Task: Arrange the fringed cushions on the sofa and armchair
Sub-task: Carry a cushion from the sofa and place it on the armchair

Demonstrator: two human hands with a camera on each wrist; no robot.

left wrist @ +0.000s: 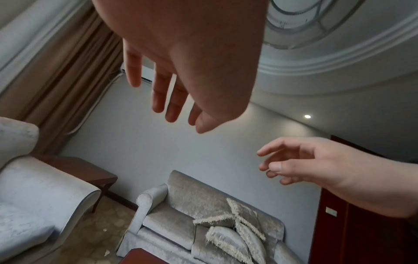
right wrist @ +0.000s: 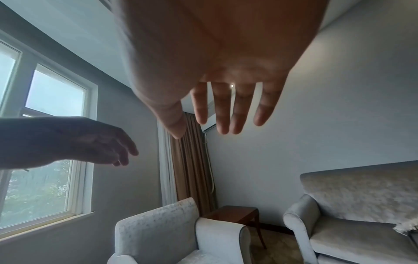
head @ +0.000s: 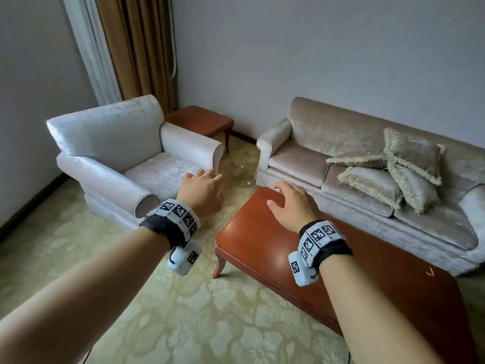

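Several beige fringed cushions [head: 388, 174] lie piled at the right end of the beige sofa [head: 309, 127], some flat, one leaning on the backrest. The pile shows in the left wrist view as the cushions [left wrist: 233, 232] too. The pale armchair [head: 112, 143] at the left holds no cushion. My left hand [head: 202, 190] hovers in the air before the armchair, fingers relaxed, holding nothing. My right hand [head: 291, 203] hangs above the coffee table's far end, fingers loosely spread and empty, well short of the cushions.
A red-brown coffee table [head: 341, 271] stands between me and the sofa. A small wooden side table [head: 202, 120] fills the corner between armchair and sofa. Brown curtains [head: 139, 48] hang behind the armchair. Patterned green carpet [head: 183, 311] lies underfoot.
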